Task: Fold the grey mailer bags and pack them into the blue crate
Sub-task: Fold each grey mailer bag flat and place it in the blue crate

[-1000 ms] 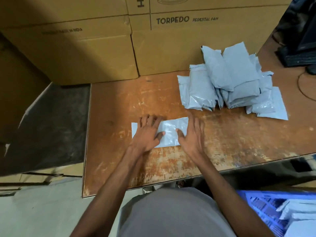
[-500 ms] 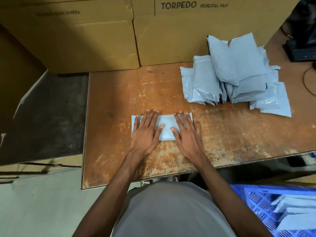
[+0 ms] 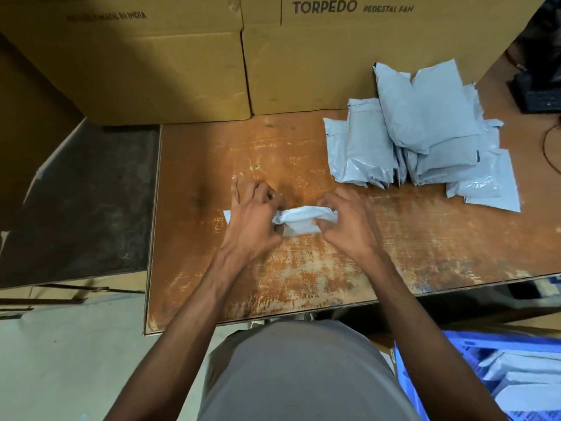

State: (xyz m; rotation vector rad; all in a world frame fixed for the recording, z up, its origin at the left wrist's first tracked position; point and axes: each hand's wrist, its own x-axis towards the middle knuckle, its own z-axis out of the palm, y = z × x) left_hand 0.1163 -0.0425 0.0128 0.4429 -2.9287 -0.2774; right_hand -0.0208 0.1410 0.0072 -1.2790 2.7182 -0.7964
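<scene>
The worn wooden table [image 3: 303, 278] is carrying most of what is left to do: a heap of grey mailer bags [image 3: 425, 138] is lying at its far right side, against the cardboard boxes [image 3: 334, 56], and none of those look folded small yet. Going by that heap, I would say a good share of the job is still waiting.

Down at the person's right, below the table edge, the blue crate [image 3: 455, 347] is showing only a corner, with a few pale folded bags [image 3: 522, 378] already lying inside it, so some packing is done. How full it is I cannot tell.

Near the middle of the table one bag [image 3: 299, 218] is being worked now. The left hand [image 3: 252, 217] is pinching its left part with curled fingers, and the right hand [image 3: 346, 221] is gripping its right end the same way, the plastic bunching between them. This one is looking mid-fold, not yet ready for the crate.
</scene>
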